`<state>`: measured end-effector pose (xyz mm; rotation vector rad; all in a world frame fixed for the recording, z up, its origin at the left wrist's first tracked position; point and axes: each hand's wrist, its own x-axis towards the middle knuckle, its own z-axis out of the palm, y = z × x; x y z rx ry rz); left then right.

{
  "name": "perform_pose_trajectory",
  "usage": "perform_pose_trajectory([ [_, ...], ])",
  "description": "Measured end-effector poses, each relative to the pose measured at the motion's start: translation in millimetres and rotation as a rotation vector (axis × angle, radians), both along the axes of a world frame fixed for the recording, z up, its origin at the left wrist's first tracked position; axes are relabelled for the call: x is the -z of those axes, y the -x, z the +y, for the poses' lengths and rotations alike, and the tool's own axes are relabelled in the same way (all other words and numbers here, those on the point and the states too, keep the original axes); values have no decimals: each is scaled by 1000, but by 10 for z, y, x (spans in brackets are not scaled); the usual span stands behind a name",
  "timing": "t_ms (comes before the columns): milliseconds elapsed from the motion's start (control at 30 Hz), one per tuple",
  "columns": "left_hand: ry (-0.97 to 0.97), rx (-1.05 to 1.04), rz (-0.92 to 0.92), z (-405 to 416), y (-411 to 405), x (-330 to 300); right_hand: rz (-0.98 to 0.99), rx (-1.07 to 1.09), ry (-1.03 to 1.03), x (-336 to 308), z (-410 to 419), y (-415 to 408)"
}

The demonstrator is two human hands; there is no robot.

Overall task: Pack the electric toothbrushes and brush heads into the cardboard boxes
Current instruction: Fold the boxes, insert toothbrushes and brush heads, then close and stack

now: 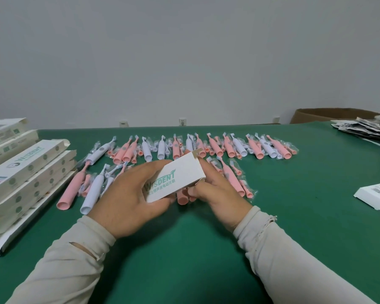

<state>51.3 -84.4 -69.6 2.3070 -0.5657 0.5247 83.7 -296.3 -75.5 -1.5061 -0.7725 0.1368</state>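
Observation:
My left hand [127,200] grips a white cardboard box [180,174] with green lettering, tilted above the green table, its far flap open. My right hand [215,189] holds the box's right edge, and under that hand a pink toothbrush handle [182,197] sticks out from below the box. Several pink and white electric toothbrushes with bagged brush heads [217,148] lie in a row behind. Another pink toothbrush [69,191] and a white one [92,194] lie to the left.
A stack of white printed boxes [24,172] stands at the left edge of the table [184,249]. A single white box [377,194] lies at the right. Leaflets [364,128] pile at the far right, with a brown carton [329,115] behind them.

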Motion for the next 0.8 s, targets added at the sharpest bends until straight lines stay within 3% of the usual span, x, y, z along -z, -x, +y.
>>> perform_pose_trajectory([
  [100,-32,-69,-8,40,-8,-2,2,13,30,12,-39,-66],
  [200,-113,-237,-92,76,-3,-44,93,183,50,-91,-313,-185],
  [267,-182,-350,-121,65,-1,-82,71,508,158,-120,-531,-262],
  [367,-262,-443,-131,14,-1,-84,1,1033,557,-44,-726,-387],
  [500,-309,-502,-120,-27,-10,-24,75,1017,1013,75,-690,-521],
  [800,-316,-514,-126,-28,-12,6,149,1130,1243,-65,-753,-519],
])
